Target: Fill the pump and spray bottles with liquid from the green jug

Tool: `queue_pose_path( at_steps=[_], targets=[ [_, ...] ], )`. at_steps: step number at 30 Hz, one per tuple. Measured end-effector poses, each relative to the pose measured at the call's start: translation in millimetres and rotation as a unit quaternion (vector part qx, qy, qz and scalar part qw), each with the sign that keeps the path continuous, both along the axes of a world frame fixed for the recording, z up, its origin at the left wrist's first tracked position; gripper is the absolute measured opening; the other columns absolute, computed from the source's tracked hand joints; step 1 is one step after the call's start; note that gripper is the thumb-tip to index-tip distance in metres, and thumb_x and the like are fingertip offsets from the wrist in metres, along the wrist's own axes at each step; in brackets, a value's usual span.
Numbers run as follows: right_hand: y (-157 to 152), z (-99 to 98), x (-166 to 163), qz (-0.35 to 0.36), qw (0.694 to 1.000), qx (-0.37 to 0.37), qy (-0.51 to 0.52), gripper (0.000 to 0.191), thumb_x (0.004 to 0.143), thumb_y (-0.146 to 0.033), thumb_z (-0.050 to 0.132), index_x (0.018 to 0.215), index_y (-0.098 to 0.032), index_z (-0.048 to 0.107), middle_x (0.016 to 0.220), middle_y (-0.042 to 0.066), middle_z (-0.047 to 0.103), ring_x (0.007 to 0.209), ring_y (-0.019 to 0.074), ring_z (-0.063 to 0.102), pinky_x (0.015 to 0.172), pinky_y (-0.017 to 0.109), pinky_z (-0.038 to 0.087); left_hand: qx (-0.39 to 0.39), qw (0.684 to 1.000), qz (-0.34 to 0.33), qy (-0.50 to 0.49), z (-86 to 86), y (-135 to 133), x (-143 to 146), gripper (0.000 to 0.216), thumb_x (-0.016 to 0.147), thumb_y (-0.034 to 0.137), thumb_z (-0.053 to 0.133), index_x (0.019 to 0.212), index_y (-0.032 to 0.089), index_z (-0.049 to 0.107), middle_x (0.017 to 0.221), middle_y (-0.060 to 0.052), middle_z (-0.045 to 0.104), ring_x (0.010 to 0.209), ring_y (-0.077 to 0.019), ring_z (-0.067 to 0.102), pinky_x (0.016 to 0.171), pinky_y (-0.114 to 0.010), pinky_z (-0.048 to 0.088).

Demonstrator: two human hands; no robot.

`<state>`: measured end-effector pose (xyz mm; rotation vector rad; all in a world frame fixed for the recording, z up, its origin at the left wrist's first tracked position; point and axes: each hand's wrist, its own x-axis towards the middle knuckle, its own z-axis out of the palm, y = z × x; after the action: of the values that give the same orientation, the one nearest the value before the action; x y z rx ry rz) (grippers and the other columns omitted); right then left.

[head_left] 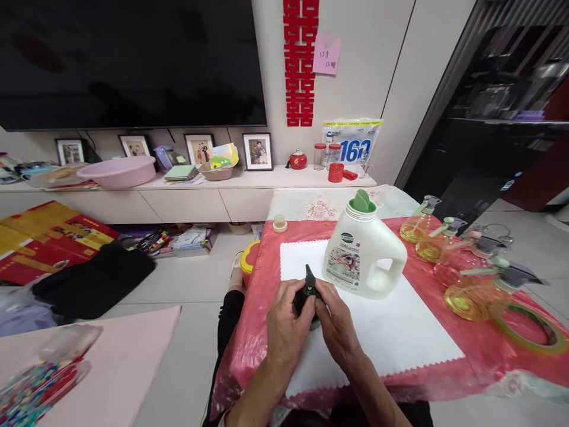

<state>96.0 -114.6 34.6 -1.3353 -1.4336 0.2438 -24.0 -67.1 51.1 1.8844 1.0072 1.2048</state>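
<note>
At the table's near edge, a dark spray-pump head (308,293) is gripped over the white cloth (391,332) by the left hand (287,326) and right hand (340,323), fingers curled shut around it. It is probably best held upright and turned squarely. The white detergent jug (362,252) stands just behind.

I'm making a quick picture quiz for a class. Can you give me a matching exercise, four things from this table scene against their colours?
Things:
1. jug
2. jug cap
3. basin
4. sprayer top held in both hands, left hand and right hand

Colours:
A. pink
B. dark, near black
C. white
D. green

Pairs: 1-C, 2-D, 3-A, 4-B
</note>
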Motion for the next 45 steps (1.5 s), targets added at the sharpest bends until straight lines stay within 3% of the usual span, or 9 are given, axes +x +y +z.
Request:
queue_pose_path(
  at_steps=[5,9,13,19,25,33,38,41,45],
  targets=[
    [3.2,-6.0,-3.7,-0.026,0.999,0.028,0.011,0.034,0.094,-0.014,0.047,0.124,-0.020,0.062,0.121,0.007,0.064,0.112,0.0147,0.061,0.096,0.028,0.053,-0.070,0.997,0.016,-0.016,0.2,-1.2,-0.4,0.032,0.084,0.029,0.067,0.115,0.022,0.064,0.108,-0.007,0.075,0.101,-0.0237,0.072,0.090,-0.040,0.057],
    [5.8,-11.3,-6.7,-0.057,0.997,0.045,0.023,0.031,0.088,-0.011,0.049,0.115,-0.018,0.060,0.109,0.007,0.065,0.102,0.0146,0.063,0.088,0.026,0.055,-0.099,0.994,0.037,-0.023,2.0,-0.8,1.8,0.028,0.076,0.031,0.074,0.100,0.021,0.063,0.099,-0.006,0.075,0.093,-0.0242,0.073,0.085,-0.040,0.058],
    [6.4,-10.7,-8.1,-0.071,0.996,0.049,0.028,0.025,0.087,-0.013,0.055,0.111,-0.018,0.059,0.106,0.006,0.064,0.099,0.0145,0.062,0.085,0.026,0.055,-0.085,0.995,0.050,-0.018,3.3,-0.8,3.4,0.022,0.076,0.031,0.073,0.094,0.021,0.063,0.093,-0.004,0.072,0.089,-0.0235,0.072,0.081,-0.037,0.057],
    [-1.4,-4.9,-1.1,-0.011,0.999,0.020,0.025,0.028,0.100,-0.022,0.050,0.125,-0.022,0.062,0.120,0.008,0.063,0.112,0.0160,0.061,0.093,0.028,0.055,-0.052,0.998,0.026,-0.005,3.9,-0.6,1.1,0.017,0.084,0.027,0.065,0.100,0.022,0.066,0.098,-0.005,0.072,0.092,-0.0218,0.070,0.084,-0.036,0.056],
    [-1.9,-7.5,2.0,-0.003,0.999,-0.003,0.044,0.029,0.103,-0.025,0.049,0.126,-0.025,0.066,0.119,0.006,0.065,0.107,0.0145,0.062,0.094,0.027,0.054,-0.017,1.000,0.009,0.005,4.4,-1.6,-0.4,0.020,0.087,0.027,0.061,0.105,0.023,0.068,0.102,-0.006,0.072,0.097,-0.0223,0.070,0.087,-0.037,0.056],
    [7.5,-11.3,-6.2,-0.026,0.997,0.029,0.059,0.028,0.092,-0.017,0.058,0.119,-0.022,0.065,0.111,0.006,0.063,0.105,0.0147,0.060,0.089,0.026,0.054,-0.142,0.989,0.038,0.007,10.5,-2.7,2.1,0.041,0.074,0.036,0.074,0.108,0.022,0.057,0.110,-0.009,0.072,0.101,-0.0279,0.073,0.080,-0.039,0.057],
    [3.3,-10.8,-5.4,-0.022,0.997,0.032,0.060,0.032,0.091,-0.014,0.058,0.121,-0.023,0.063,0.116,0.005,0.063,0.110,0.0143,0.060,0.094,0.027,0.053,-0.085,0.995,0.030,0.048,13.0,-0.4,1.3,0.016,0.081,0.030,0.066,0.094,0.023,0.061,0.096,-0.005,0.070,0.093,-0.0253,0.070,0.081,-0.039,0.053],
    [-1.8,-8.4,0.1,0.005,0.998,0.022,0.057,0.037,0.098,-0.020,0.055,0.134,-0.025,0.060,0.128,0.005,0.063,0.120,0.0147,0.059,0.103,0.030,0.051,-0.057,0.997,0.014,0.046,11.7,-0.2,0.1,0.015,0.086,0.028,0.062,0.100,0.023,0.064,0.098,-0.005,0.070,0.094,-0.0238,0.069,0.082,-0.038,0.053],
    [-3.2,-7.9,7.3,0.022,0.998,0.010,0.062,0.035,0.103,-0.023,0.049,0.135,-0.026,0.062,0.129,0.004,0.064,0.120,0.0138,0.061,0.102,0.028,0.053,-0.009,0.999,-0.002,0.045,10.0,-2.1,-1.3,0.018,0.091,0.030,0.057,0.104,0.022,0.065,0.103,-0.008,0.069,0.097,-0.0241,0.068,0.085,-0.039,0.054]
  ],
)
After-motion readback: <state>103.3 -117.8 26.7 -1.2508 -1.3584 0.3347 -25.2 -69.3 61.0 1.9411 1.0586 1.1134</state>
